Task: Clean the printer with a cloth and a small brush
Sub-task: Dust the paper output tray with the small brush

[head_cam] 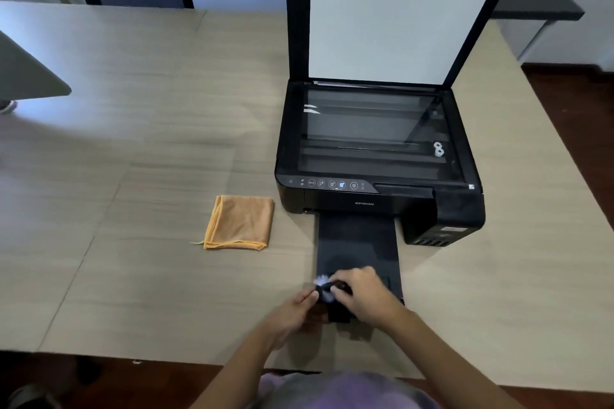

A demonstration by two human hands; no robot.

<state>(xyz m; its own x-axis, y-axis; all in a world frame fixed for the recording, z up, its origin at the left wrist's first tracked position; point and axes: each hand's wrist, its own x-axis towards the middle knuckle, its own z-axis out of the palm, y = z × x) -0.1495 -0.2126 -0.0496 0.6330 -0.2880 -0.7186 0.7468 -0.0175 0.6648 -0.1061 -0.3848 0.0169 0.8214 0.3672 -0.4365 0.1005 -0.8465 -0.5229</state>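
The folded orange microfibre cloth (239, 222) lay flat on the pale wood-grain surface (133, 143), well to the left of both hands and just beside the black printer (375, 156), whose scanner lid stood upright. The left hand (292, 315) curled around the near left corner of the printer's extended black output tray (357, 242), seemingly steadying it. The right hand (362, 292) pinched the small white-bristled brush (324, 284), bristles pointing left across the tray's near end. The tray's long axis ran toward the person, stopping short of the surface's near edge; open room lay on both sides.
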